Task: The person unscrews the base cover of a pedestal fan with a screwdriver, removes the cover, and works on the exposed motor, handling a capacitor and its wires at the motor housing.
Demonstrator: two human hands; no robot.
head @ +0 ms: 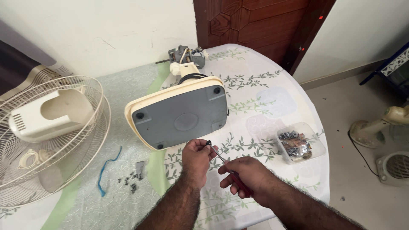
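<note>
Right hand [243, 175] gripping one red-handled screwdriver [226, 165], left hand [197, 157] pinching its tip, one upturned fan base [179, 115], two grilles [64, 127]

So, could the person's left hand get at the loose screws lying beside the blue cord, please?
Probably yes: the left hand pinches only the screwdriver tip, and the loose screws by the blue cord lie uncovered with nothing between.

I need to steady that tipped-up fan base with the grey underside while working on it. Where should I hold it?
Probably the cream fan base by its upper-right rim, reached from the right: the grey plate faces you, and that edge is clear of both hands.
</note>
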